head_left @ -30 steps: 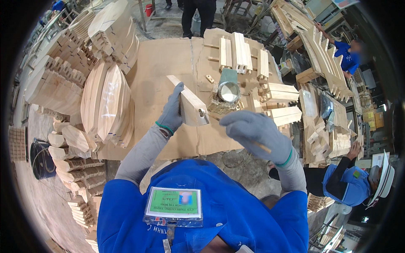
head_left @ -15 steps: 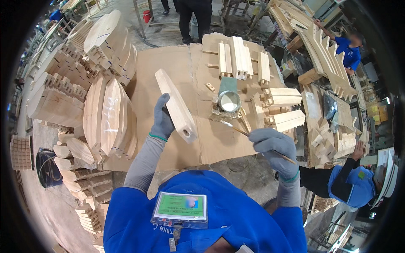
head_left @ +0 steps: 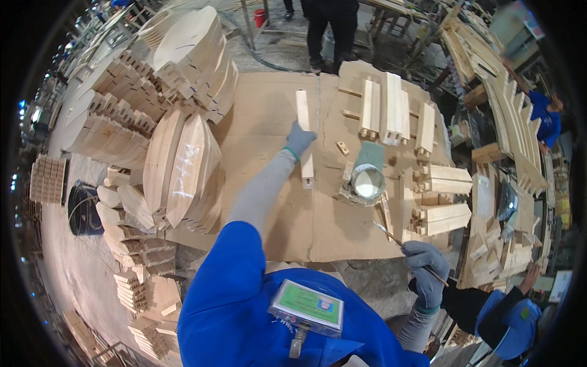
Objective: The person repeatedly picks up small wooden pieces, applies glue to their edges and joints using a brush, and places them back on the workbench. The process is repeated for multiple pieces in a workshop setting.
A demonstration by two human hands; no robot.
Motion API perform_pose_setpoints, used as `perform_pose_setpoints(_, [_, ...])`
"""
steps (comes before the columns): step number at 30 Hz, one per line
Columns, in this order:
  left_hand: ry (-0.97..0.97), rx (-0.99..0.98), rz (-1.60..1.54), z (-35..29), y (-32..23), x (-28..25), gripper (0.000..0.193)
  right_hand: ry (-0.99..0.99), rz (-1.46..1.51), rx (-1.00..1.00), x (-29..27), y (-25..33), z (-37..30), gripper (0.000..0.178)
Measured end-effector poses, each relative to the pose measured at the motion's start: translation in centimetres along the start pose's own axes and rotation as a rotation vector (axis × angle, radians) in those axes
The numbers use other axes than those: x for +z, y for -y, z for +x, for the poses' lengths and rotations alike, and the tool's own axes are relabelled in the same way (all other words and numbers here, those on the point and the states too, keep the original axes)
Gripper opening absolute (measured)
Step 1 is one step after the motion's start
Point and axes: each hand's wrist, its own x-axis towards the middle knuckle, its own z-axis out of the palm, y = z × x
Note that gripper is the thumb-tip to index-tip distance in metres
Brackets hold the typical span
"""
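Wood bar (head_left: 302, 107) in my left hand (head_left: 299, 139), I am gripping it around the middle at arm's length, over the cardboard (head_left: 342, 235), its ends pointing toward and away from me. I cannot tell whether it is touching the cardboard.

Nearest to me, a green badge (head_left: 307, 306) is hanging on my blue shirt. Off to the right, near the cardboard's close edge, my gloved right hand (head_left: 426, 269) is closing its fingers around a thin brush (head_left: 391, 236), whose tip is pointing up and to the left. Beyond that tip, a cup (head_left: 365, 169) is holding white liquid (head_left: 367, 183), and two bars are lying to its right, one just beyond the other. A small block (head_left: 342, 148) with holes is lying between the cup and my left hand. To my left, curved boards (head_left: 189, 174) are standing in a bunch, and a black bucket (head_left: 82, 208) is sitting on the floor past them. Farther out, more bars (head_left: 394, 107) are lying side by side on the cardboard. Past its far edge, a person in dark trousers (head_left: 333, 27) is standing, and a red bucket (head_left: 260, 18) is sitting to the left.
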Motion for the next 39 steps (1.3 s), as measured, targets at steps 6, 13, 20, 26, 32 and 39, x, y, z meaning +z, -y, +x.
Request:
perform_pose_setpoints(6, [-0.074, -0.068, 0.191, 1.0, 0.1, -0.7, 0.101, -0.105, 0.028, 0.066, -0.5, -1.8, 0.0, 0.008])
perform_pose_setpoints(13, [-0.588, 0.516, 1.12, -1.9, -2.6, -16.1, 0.102, -0.418, 0.142, 0.177, 0.9, -3.0, 0.9, 0.015])
perform_pose_setpoints(20, [-0.445, -0.025, 1.257, -5.8, 0.8, -36.1, 0.12, -0.506, 0.338, 0.211, 1.4, -5.3, 3.2, 0.009])
perform_pose_setpoints(26, [-0.377, -0.154, 0.937, -8.3, 2.2, -37.4, 0.112, -0.418, 0.336, 0.137, 4.3, -10.1, 4.9, 0.007])
perform_pose_setpoints(32, [0.02, 0.092, 0.004, -16.0, -2.8, -30.0, 0.076, -0.366, 0.07, 0.074, 5.6, -12.6, 5.1, 0.005])
perform_pose_setpoints(39, [0.299, -0.291, -0.481, -26.1, -5.7, -23.2, 0.061, -0.556, 0.867, 0.231, 7.0, -12.5, 5.9, 0.009])
